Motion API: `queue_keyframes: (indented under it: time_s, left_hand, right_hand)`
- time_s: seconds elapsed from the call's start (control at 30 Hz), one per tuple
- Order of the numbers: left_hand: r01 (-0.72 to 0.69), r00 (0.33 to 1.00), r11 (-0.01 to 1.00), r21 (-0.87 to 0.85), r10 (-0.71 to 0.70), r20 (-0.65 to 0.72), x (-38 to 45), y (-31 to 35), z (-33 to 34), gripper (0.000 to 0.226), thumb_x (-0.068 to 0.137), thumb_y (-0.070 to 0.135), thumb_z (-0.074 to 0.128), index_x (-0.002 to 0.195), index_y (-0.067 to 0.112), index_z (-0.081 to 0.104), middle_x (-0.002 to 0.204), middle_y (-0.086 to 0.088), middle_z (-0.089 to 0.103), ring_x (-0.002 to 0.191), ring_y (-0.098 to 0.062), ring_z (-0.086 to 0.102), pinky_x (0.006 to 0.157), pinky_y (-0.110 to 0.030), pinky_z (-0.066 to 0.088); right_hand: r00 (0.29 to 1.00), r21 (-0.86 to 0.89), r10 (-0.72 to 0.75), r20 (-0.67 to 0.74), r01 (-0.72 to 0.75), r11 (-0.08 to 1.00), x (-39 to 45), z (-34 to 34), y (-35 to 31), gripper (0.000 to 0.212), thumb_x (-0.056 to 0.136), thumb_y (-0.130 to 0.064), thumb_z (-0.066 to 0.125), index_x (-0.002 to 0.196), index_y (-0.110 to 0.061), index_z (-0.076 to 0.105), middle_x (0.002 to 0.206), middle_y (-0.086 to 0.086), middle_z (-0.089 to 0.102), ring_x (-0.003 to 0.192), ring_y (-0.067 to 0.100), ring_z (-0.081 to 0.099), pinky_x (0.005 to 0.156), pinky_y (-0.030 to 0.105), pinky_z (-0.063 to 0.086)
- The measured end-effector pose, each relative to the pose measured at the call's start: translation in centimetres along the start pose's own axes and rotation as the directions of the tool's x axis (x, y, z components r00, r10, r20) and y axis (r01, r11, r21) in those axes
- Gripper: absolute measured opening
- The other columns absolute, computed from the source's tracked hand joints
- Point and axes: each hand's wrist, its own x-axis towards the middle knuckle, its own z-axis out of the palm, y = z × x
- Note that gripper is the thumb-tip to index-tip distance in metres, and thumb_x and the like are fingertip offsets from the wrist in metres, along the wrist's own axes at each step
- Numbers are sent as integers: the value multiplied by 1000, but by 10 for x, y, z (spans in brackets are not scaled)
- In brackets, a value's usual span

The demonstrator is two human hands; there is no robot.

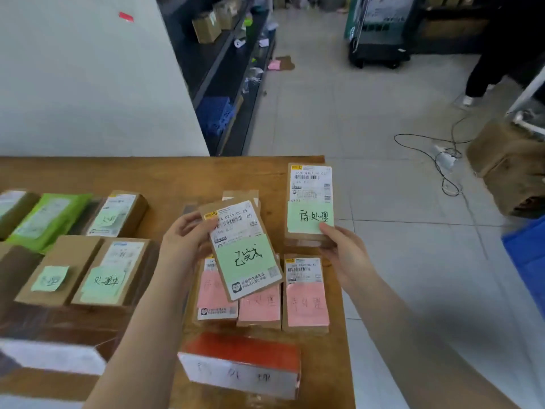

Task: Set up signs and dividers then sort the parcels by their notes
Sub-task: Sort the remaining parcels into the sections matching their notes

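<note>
Parcels: left hand [188, 240] grips one green-noted parcel [240, 249], right hand [342, 252] grips another [309, 202].

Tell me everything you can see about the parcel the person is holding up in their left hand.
The held parcel is a flat brown cardboard packet, tilted and lifted above the pink-noted parcels on the wooden table. A white shipping label with barcodes covers its upper face; a green sticky note with black handwriting sits across the middle, and a printed strip with a small logo runs along the bottom. The left hand holds its left edge; nothing else visibly touches it.
</note>
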Motion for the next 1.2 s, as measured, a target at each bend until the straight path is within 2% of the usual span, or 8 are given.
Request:
queue_keyframes:
  time_s: [0.33,0.47,0.63,0.8,0.87,0.93,1.03,1.2]
  left_hand:
    - [60,986,995,78,-48,-158,18,-35,28,32,73,19,76,102,16,63,89,-5,74,72,-15,70,55,-26,53]
    - [86,980,994,75,-71,-184,26,-44,29,31,72,19,75,101,17,63,91,-5,74,75,-16,71,57,-25,54]
    - [96,969,994,49,-83,-232,27,-47,27,30,75,17,74,103,15,62,91,-6,74,74,-15,71,57,-25,54]
    - [73,965,997,1,-71,-253,12,-39,23,32,74,16,74,104,14,62,98,-8,73,84,-20,71,62,-28,54]
    - [40,963,999,-17,-43,-266,3,-31,19,32,74,17,75,104,15,63,99,-7,72,86,-23,71,63,-28,55]
    - [12,960,999,-33,-21,-280,-8,-19,13,31,74,17,74,103,16,63,101,-6,72,86,-23,71,63,-28,56]
    - [-26,959,996,-84,1,-282,-29,-2,-4,31,73,19,75,101,18,62,101,-6,72,87,-25,71,67,-32,56]
    - [-174,925,978,-117,121,-359,-77,32,-53,22,77,12,71,95,17,60,86,1,74,73,-14,71,55,-23,53]
  right_hand:
    - [964,-332,255,74,-218,918,113,2,24,26,74,-29,76,91,-14,64,98,2,71,94,16,66,83,29,54]
    - [935,-364,353,35,-317,876,134,6,41,27,71,-31,79,85,-15,62,92,1,69,87,15,66,74,25,55]
    - [948,-567,317,36,-242,787,147,7,49,35,71,-36,78,83,-13,55,98,4,68,89,20,65,83,35,55]
    - [979,-967,154,133,95,236,135,18,13,30,80,-43,67,85,-18,50,101,3,65,65,9,55,49,24,42]
    - [970,-959,7,245,241,147,119,29,-2,35,82,-44,64,102,-18,52,111,3,65,75,12,60,54,25,41]
    - [931,-872,-71,358,360,331,94,46,-12,56,83,-47,61,129,-18,47,124,-2,60,100,14,61,71,24,45]
    - [838,-631,44,543,374,680,37,82,-21,54,78,-54,62,126,-32,52,112,-19,63,94,-3,59,68,14,41]
    - [627,-483,224,746,277,831,-49,130,1,45,57,-43,75,97,-47,56,97,-19,71,86,6,69,66,26,57]
